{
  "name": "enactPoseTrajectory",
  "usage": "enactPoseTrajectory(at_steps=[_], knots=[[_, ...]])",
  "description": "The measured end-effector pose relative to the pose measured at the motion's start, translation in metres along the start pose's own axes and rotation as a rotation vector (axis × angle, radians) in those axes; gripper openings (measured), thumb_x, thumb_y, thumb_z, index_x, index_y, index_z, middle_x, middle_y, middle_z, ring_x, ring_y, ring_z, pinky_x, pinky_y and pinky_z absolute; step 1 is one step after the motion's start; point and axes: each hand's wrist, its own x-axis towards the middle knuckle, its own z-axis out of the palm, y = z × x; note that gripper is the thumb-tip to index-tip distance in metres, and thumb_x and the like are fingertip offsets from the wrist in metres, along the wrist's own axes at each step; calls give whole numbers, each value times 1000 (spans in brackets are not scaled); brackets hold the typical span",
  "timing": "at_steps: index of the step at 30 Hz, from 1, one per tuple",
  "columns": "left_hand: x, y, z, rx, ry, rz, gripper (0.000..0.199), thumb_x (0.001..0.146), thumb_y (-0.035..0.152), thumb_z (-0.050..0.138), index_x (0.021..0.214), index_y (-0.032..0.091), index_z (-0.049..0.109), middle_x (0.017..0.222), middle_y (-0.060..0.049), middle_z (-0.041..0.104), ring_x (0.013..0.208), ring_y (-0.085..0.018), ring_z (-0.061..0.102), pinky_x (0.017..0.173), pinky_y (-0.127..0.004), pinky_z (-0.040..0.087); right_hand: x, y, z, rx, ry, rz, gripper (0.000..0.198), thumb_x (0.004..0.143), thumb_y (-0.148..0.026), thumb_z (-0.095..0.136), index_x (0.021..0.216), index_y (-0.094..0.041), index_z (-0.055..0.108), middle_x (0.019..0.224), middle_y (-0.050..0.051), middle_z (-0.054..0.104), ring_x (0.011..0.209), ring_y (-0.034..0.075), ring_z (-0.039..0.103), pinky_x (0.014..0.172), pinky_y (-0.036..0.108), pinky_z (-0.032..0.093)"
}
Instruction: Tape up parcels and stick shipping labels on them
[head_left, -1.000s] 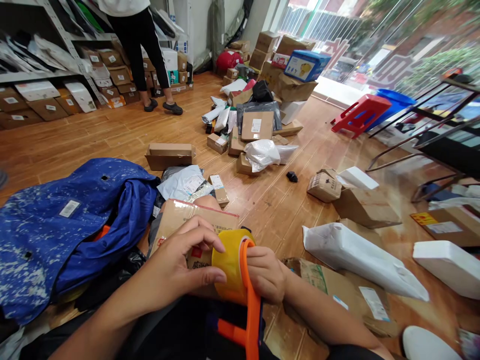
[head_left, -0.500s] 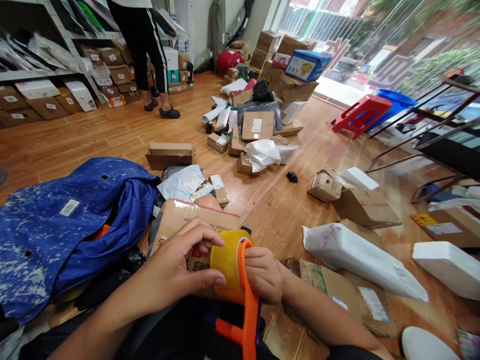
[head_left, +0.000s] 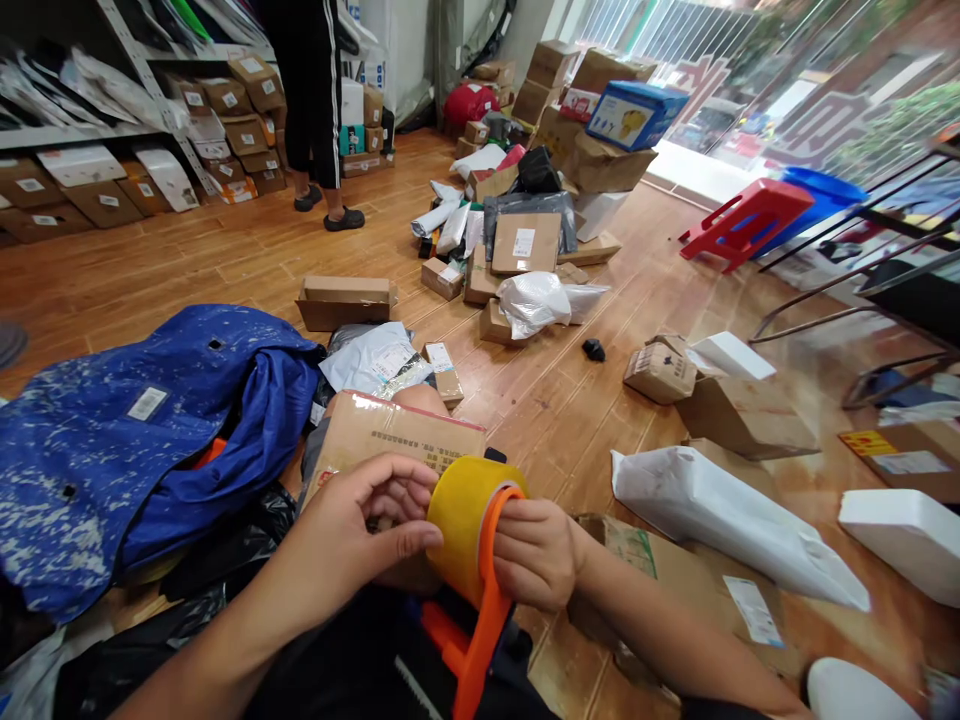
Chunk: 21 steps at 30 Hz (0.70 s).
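Yellow tape roll [head_left: 463,520] between both hands | left grip [head_left: 352,535] pinching its edge | right grip [head_left: 536,552] clamped on dispenser [head_left: 480,620]

Bare wooden floor [head_left: 555,410] lies open ahead of the hands. A cardboard box [head_left: 390,435] stands close in front of them, the blue bag [head_left: 127,440] blocks the left, and a white mailer [head_left: 720,520] and flattened carton [head_left: 675,590] crowd the right.
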Motion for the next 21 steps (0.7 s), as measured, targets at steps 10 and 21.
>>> enactPoseTrajectory(at_steps=[10, 21], knots=[[-1, -1, 2, 85, 89, -15, 33, 84, 45, 92, 106, 21, 85, 85, -3, 80, 76, -17, 71, 70, -25, 56, 4, 12, -7, -19, -51, -107, 55, 109, -6, 35, 70, -18, 72, 68, 5, 69, 60, 16, 60, 77, 28, 59], [-6, -1, 5, 176, 158, 45, 25, 88, 45, 87, 95, 21, 82, 75, 0, 76, 65, -13, 65, 60, -22, 50, 4, 13, -7, -41, -54, -106, 56, 110, -6, 33, 71, -16, 73, 67, 5, 68, 60, 16, 61, 79, 28, 59]])
